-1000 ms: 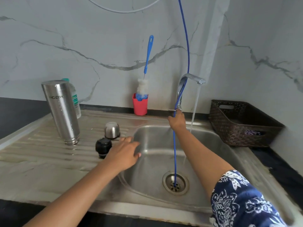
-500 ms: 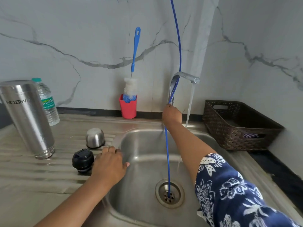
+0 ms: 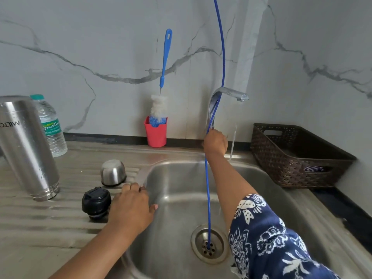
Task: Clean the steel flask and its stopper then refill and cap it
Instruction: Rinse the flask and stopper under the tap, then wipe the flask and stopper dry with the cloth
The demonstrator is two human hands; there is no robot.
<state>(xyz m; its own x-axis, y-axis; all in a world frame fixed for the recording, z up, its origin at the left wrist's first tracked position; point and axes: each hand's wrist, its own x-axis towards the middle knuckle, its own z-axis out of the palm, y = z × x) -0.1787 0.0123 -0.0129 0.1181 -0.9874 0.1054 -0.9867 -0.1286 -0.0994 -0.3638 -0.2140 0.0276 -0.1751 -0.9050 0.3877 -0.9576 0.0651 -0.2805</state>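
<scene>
Right grip (image 3: 215, 142) curls round the foot of the tap (image 3: 227, 92), its fingertips hidden behind the knuckles, while your left grip (image 3: 130, 208) lies spread and flat on the rim of the sink (image 3: 181, 178), just beside the black stopper (image 3: 96, 202). The steel flask (image 3: 28, 150) stands, apparently mouth-down, on the ribbed worktop (image 3: 40, 228) well left of the basin, and its steel cap (image 3: 113, 173) sits near the sink's edge. Only a thin streak of water shows below the spout, so the step in hand looks to be setting the flow. Turn gently and settle on a modest stream that will not splash off steel. Keep your patterned sleeve (image 3: 271, 238) clear of the blue tube (image 3: 207, 188) running into the drain (image 3: 209, 246). Your left grip is well placed to take the stopper first, and the bottle brush (image 3: 160, 106) stands in its red cup (image 3: 156, 133) by the wall.
</scene>
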